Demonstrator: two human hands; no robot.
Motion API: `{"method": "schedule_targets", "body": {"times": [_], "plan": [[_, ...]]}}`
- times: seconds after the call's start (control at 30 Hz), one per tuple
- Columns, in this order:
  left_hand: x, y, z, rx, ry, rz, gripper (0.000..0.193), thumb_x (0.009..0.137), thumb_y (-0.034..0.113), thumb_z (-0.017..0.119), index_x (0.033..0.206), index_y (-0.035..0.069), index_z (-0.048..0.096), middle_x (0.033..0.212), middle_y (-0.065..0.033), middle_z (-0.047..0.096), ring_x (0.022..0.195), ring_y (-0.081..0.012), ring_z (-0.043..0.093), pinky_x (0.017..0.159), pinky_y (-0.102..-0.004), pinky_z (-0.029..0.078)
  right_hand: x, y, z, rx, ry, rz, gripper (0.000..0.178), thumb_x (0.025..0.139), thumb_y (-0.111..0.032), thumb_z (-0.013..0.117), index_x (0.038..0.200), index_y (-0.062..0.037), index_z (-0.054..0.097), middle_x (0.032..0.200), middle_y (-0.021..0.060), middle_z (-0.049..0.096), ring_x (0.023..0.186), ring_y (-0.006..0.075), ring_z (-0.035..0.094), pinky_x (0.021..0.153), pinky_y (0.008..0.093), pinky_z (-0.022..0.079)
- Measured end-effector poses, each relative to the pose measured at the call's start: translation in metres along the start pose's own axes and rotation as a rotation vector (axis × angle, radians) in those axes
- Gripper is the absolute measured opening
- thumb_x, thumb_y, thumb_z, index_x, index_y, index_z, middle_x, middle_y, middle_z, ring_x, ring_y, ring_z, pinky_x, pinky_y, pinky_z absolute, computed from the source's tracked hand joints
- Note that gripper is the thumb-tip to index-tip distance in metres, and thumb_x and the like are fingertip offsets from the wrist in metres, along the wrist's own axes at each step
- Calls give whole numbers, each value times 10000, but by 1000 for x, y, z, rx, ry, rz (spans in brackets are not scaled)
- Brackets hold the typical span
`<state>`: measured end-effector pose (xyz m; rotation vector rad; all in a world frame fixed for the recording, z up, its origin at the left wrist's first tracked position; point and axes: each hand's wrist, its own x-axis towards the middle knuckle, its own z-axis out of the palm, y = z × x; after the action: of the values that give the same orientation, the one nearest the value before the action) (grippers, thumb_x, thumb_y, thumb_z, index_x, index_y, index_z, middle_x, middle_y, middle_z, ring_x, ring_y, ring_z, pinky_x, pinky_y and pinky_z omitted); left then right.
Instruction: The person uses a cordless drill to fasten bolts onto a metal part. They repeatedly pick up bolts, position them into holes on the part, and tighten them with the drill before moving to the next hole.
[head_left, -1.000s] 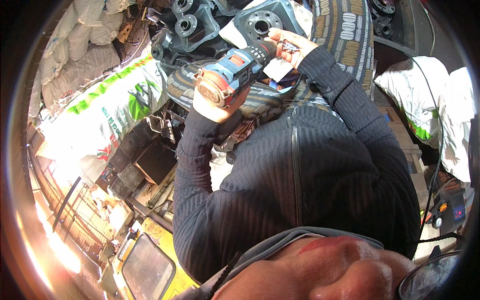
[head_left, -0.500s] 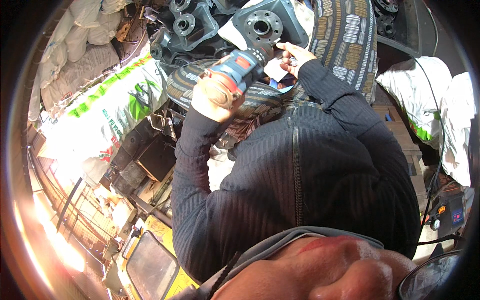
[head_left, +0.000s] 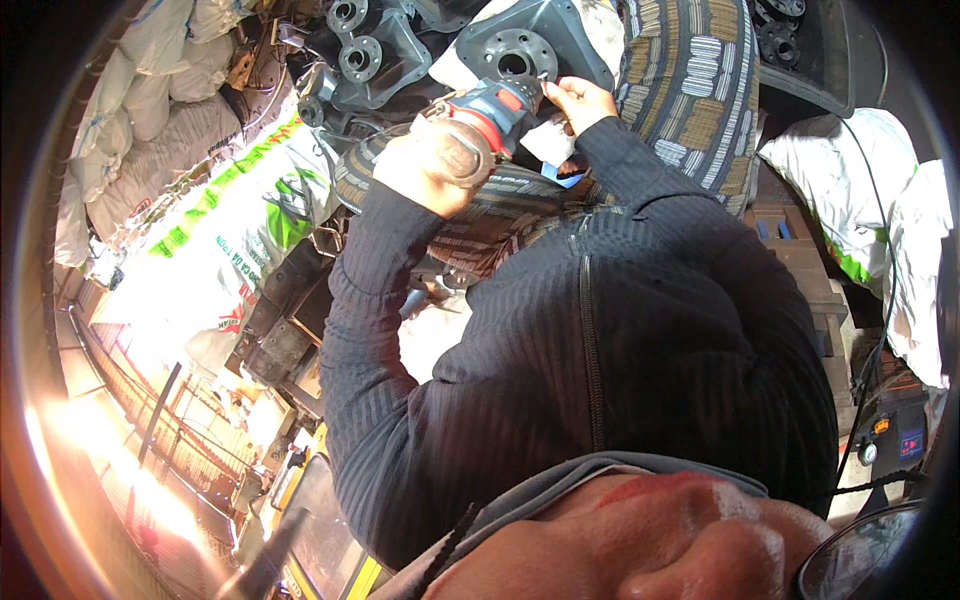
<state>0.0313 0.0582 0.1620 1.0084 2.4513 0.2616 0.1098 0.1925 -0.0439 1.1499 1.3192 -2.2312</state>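
My left hand is wrapped round a blue-grey cordless drill with red trim. Its chuck points away from me toward a dark flanged part with a round hole. Right at the chuck's tip, my right hand holds thumb and fingers pinched together. Whatever they grip is too small to make out. A crumpled white piece and a blue scrap show just below that hand. Patterned dark cloth lies beneath and to the right of the flanged part.
More dark flanged parts are heaped at the far left. A white and green sack lies along the left. On the right are a dark bin, white sacks, a hanging black cable, a wooden pallet and a dark device with a gauge.
The drill and my left hand have shifted slightly left, its chuck swinging toward the flanged part. My right hand has moved slightly left and stays pinched by the chuck. The whole view has shifted a little.
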Motion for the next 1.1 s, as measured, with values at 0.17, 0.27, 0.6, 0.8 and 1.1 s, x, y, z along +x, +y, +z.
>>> {"method": "schedule_targets", "body": {"times": [0.17,0.27,0.6,0.8,1.1], "plan": [[20,7,-7,32,-160,-108,281,667,221,663,886,50,622,784,-147,641,717,-304,629,635,-365,504,1,-4,-1,-92,-32,-15,288,773,-262,685,849,6,612,577,-48,490,495,35,376,441,230,310],[28,12,-9,8,-145,-98,309,669,208,655,925,42,604,795,-153,639,714,-313,627,629,-367,503,-1,-6,-2,-86,-55,-10,290,774,-263,681,829,12,605,565,-54,474,495,37,365,443,238,306],[40,8,4,77,-151,-60,291,696,235,645,928,62,605,804,-126,645,694,-307,628,632,-355,512,6,-1,-4,-172,-49,-46,239,775,-238,653,727,-11,596,501,-16,445,482,58,363,456,267,312],[25,8,12,-73,-165,-234,280,698,294,675,870,79,621,840,-117,646,776,-269,629,688,-362,508,13,4,-2,-259,-76,-136,261,789,-268,651,750,-13,611,538,-14,467,493,73,414,485,266,377],[-53,28,8,-329,82,-114,377,694,245,706,1002,64,588,930,-88,638,837,-245,623,772,-339,488,-23,-14,-40,711,-592,247,338,925,-242,435,1159,-6,500,1073,151,588,974,265,588,796,360,509]]}}
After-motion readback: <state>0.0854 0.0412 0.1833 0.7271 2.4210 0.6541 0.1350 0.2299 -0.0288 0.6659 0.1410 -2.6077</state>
